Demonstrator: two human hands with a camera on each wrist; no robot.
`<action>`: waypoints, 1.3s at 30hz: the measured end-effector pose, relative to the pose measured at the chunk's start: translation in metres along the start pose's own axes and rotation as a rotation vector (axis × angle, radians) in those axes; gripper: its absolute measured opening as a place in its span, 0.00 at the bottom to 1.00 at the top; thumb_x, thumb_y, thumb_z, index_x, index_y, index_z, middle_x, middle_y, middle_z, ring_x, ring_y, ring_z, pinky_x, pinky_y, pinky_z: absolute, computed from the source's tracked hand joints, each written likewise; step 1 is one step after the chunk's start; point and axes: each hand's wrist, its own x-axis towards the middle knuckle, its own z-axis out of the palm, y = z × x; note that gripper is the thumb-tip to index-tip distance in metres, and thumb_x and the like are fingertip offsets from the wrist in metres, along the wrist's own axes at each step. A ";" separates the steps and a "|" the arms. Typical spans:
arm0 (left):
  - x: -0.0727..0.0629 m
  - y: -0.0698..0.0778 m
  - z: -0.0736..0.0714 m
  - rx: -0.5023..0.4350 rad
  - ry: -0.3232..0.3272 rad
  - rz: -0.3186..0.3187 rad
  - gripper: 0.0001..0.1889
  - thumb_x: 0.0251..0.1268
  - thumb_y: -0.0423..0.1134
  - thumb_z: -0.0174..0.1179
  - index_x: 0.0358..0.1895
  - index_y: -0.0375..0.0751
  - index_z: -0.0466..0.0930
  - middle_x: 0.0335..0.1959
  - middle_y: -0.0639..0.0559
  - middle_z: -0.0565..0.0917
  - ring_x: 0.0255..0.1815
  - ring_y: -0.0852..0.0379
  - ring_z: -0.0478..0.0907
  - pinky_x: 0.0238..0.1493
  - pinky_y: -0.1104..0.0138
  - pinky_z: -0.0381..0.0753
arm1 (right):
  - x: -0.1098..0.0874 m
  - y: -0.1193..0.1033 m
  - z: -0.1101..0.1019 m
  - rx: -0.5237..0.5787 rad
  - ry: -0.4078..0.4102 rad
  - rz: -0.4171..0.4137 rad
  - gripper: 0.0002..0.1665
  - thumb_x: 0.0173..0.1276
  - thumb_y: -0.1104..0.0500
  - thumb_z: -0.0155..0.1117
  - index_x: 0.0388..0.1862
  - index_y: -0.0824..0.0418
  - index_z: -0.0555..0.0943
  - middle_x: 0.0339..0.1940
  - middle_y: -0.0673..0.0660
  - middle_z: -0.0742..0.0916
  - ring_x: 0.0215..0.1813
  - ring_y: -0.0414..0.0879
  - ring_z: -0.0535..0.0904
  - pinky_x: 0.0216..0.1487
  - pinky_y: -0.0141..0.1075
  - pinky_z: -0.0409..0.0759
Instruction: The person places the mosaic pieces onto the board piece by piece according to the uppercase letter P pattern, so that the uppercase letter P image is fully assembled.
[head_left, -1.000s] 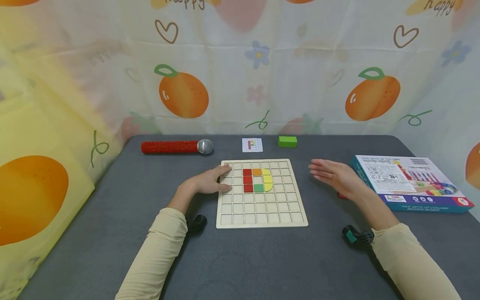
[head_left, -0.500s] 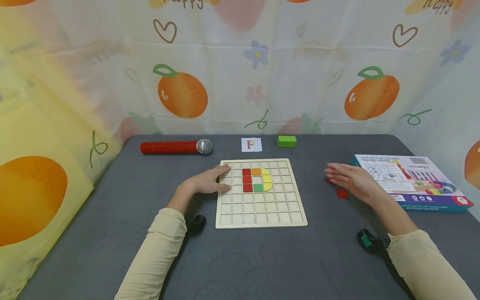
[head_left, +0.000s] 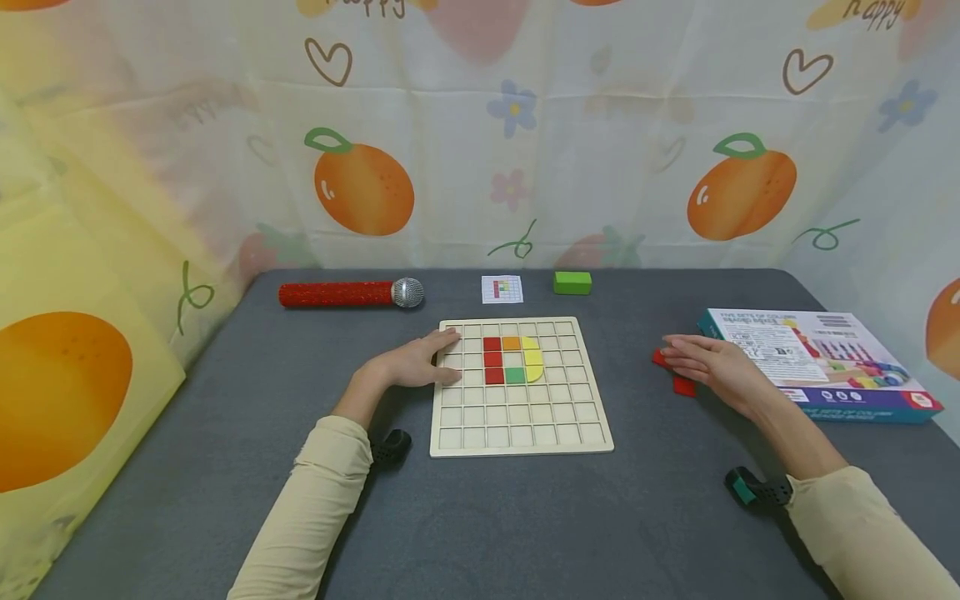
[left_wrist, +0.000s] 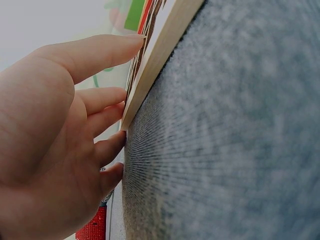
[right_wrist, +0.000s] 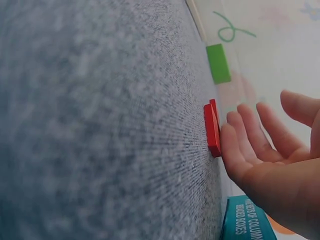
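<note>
My left hand (head_left: 408,362) rests on the left edge of a wooden grid board (head_left: 521,429), thumb and fingertips at its rim, fingers relaxed. Set in the grid are red tiles (head_left: 492,360), an orange tile (head_left: 512,343), a green tile (head_left: 515,375) and yellow pieces (head_left: 533,358). My right hand (head_left: 712,368) is over red pieces (head_left: 683,386) on the table, partly covering them. Its fingers are extended and hold nothing in the right wrist view, where the little finger side is right beside a red piece (right_wrist: 212,131).
A game box (head_left: 825,354) lies right of my right hand. Along the back edge are a red glittery microphone (head_left: 337,294), a small grid pattern card (head_left: 502,289) and a green block (head_left: 572,283). A printed curtain (head_left: 570,167) hangs behind the grey table (head_left: 525,525).
My right hand has moved right, away from the board, to over the red pieces beside the box. More of the red pieces shows. The left hand has stayed at the board's edge.
</note>
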 end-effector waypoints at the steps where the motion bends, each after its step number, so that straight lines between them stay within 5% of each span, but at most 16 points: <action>1: 0.000 0.000 0.000 0.000 0.000 0.001 0.40 0.66 0.47 0.57 0.75 0.35 0.50 0.75 0.39 0.50 0.75 0.42 0.41 0.70 0.50 0.46 | -0.001 0.000 0.000 -0.015 0.003 0.005 0.33 0.75 0.51 0.51 0.68 0.74 0.62 0.48 0.44 0.84 0.51 0.37 0.79 0.52 0.28 0.75; 16: -0.004 0.004 -0.002 0.003 0.011 0.022 0.39 0.66 0.46 0.57 0.74 0.33 0.50 0.75 0.38 0.50 0.75 0.42 0.42 0.70 0.50 0.46 | -0.008 -0.001 -0.003 -0.213 0.035 0.023 0.33 0.77 0.54 0.48 0.68 0.79 0.59 0.48 0.47 0.83 0.48 0.34 0.79 0.49 0.29 0.77; 29: -0.002 0.001 -0.002 0.002 0.010 0.008 0.39 0.66 0.46 0.57 0.74 0.35 0.50 0.75 0.38 0.50 0.75 0.42 0.41 0.70 0.50 0.47 | -0.018 -0.005 0.004 -0.560 0.102 0.032 0.30 0.67 0.54 0.65 0.60 0.72 0.72 0.47 0.61 0.84 0.42 0.39 0.78 0.42 0.34 0.75; 39: -0.002 0.001 0.000 -0.005 0.006 0.009 0.39 0.66 0.46 0.57 0.75 0.35 0.50 0.75 0.38 0.50 0.75 0.42 0.41 0.70 0.50 0.46 | -0.020 -0.004 0.003 -0.600 0.044 -0.006 0.27 0.65 0.64 0.65 0.59 0.75 0.72 0.48 0.66 0.82 0.42 0.45 0.79 0.40 0.34 0.77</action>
